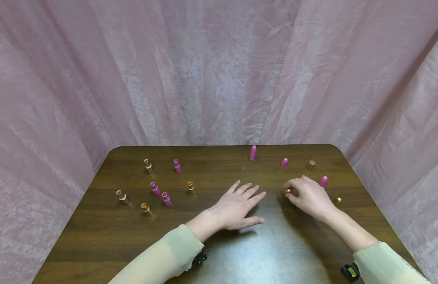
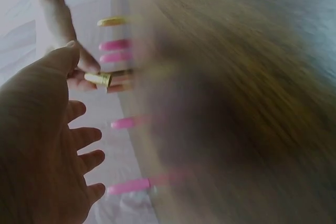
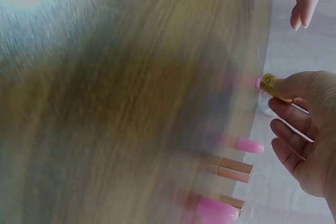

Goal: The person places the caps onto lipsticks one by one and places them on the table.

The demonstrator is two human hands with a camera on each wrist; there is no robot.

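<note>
My right hand (image 1: 307, 197) pinches a gold lipstick cap (image 3: 270, 85) between thumb and fingers, just above the table at the right. My left hand (image 1: 236, 207) is held over the middle of the table, palm down, fingers spread, holding nothing. Around the right hand stand a pink cap (image 1: 323, 181), a gold cap (image 1: 336, 201) and a rose-gold cap (image 1: 310, 165). Farther back are a shorter pink cap (image 1: 284, 162) and a taller pink one (image 1: 252, 152). The left wrist view shows two pink caps close together beyond the right hand; one is mostly hidden in the head view.
Uncapped lipstick tubes stand at the left: rose-gold (image 1: 123, 198), pink (image 1: 155, 188) and gold (image 1: 146, 209) ones, several in all. A gold tube (image 1: 191, 187) is nearest my left hand. The wooden table (image 1: 87, 236) ends at a pink curtain (image 1: 204, 79).
</note>
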